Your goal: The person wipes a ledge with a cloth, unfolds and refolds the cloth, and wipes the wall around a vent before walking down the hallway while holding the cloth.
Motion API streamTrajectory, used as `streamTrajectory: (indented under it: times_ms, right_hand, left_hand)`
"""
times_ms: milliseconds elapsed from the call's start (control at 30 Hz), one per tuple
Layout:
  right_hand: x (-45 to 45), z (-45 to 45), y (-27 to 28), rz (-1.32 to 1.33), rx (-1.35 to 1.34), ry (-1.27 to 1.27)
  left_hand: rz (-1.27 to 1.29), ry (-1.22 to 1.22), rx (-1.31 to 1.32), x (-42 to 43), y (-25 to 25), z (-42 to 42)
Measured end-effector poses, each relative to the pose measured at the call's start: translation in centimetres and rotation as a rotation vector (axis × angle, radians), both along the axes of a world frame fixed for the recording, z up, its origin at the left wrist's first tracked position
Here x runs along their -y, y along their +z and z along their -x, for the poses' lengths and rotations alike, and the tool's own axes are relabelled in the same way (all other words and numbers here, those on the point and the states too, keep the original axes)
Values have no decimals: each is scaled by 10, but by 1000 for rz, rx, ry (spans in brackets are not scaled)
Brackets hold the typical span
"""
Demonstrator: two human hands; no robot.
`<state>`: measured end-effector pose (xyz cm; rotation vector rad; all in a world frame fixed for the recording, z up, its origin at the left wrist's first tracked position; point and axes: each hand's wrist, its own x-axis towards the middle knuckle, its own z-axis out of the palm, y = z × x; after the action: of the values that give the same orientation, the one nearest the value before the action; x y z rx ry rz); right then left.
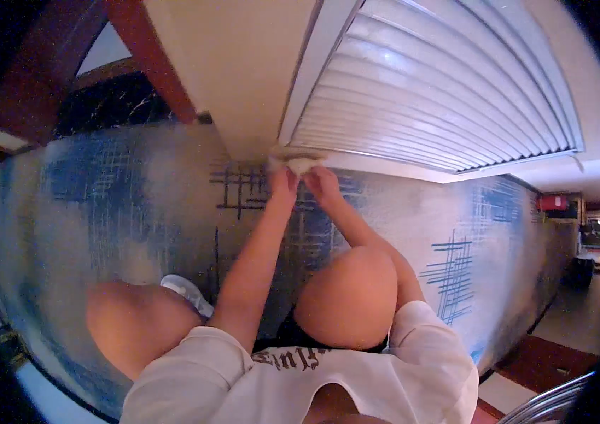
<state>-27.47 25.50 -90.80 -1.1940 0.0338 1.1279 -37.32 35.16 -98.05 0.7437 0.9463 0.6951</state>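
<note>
My left hand (283, 183) and my right hand (322, 185) are close together at the foot of the wall, both arms stretched forward. Between them is a pale, crumpled cloth (303, 165), and the fingers of both hands are closed on it. Its edges are blurred, and part of it is covered by the fingers. The cloth lies against the lower corner of a white louvered panel (413, 99), close to where the wall meets the carpet (392, 212).
My bent knees (349, 297) are on either side of my left arm, with a white shoe (187, 293) by one. A dark red frame (151, 60) stands at the left. To the far right are a red box (553, 203) and curved metal bars (551, 403).
</note>
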Motion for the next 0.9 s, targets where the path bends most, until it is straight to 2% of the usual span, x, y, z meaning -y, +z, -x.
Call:
streamTrajectory:
  times_ms: [33,100,133,167,233,300,367,400,500,567,633,667,700,767,800,867,900]
  right_hand:
    - [18,-10,-2,-3,24,-8]
    - [39,-25,5,14,283,249]
    - [41,-24,41,91,331,293]
    - [49,-16,77,176,372,342]
    - [69,-41,47,375,549,407]
    - [68,-22,151,246,384,540]
    - [61,-14,205,386,510,695]
    - [63,-6,230,380,522,708]
    - [61,11,284,442,477,774]
    - [87,8,285,78,607,934]
    - [122,18,316,180,941,1010]
    - [136,48,360,300,1132,947]
    - [159,80,422,436,1314,877]
    - [180,116,553,387,1667,1107]
    - [207,123,579,397,1649,1082]
    - [262,148,626,312,1382,895]
    - [279,157,646,320,1360,861]
  left_hand:
    - [496,162,315,15,28,-6]
    - [685,167,239,35,38,-15]
    - [752,146,210,42,46,-18]
    - [777,84,186,58,56,-12]
    - [661,57,585,91,67,-17]
    - [775,84,388,102,118,-4]
    - [639,284,271,116,189,6]
    - [633,296,284,122,204,11]
    - [627,289,246,122,242,25]
    - [714,302,182,146,284,47]
    - [682,263,362,160,253,68]
    - [668,240,451,167,240,78]
    - [658,213,448,166,267,97]
    - [641,145,450,161,330,131]
    - [640,122,430,164,379,147]
    - [877,55,464,157,493,177]
    - [875,29,432,163,533,191]
